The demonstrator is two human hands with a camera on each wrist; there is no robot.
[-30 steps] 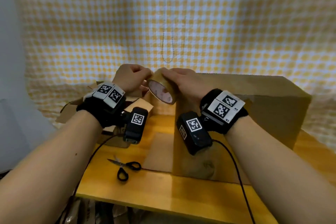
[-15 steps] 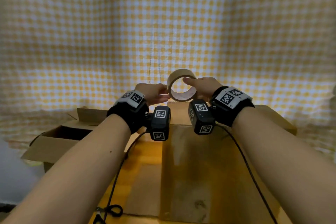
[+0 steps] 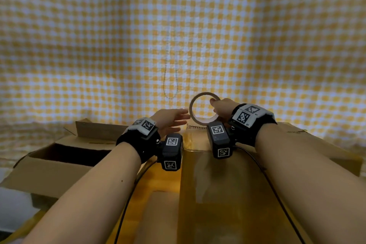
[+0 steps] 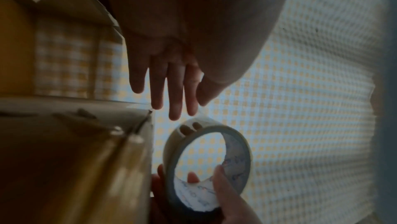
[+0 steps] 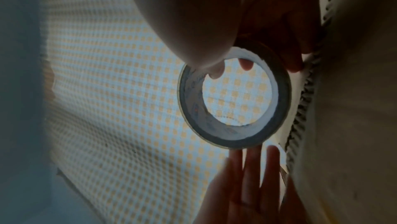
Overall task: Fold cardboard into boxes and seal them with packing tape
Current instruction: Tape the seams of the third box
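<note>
We hold the tan ring-shaped roll of packing tape [image 3: 204, 109] upright in our right hand [image 3: 222, 110], thumb through its core, just past the far edge of the tall brown cardboard box [image 3: 227, 194]. Our left hand [image 3: 170, 120] is flat, fingers straight and holding nothing, fingertips just beside the roll's left rim. The nearer left hand, we judge, should take the tape's free end.

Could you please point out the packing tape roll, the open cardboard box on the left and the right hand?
packing tape roll [image 3: 204, 121], head view, lower rim of the ring.
open cardboard box [image 3: 49, 172], head view, near wall.
right hand [image 3: 222, 108], head view, back of the hand.
</note>
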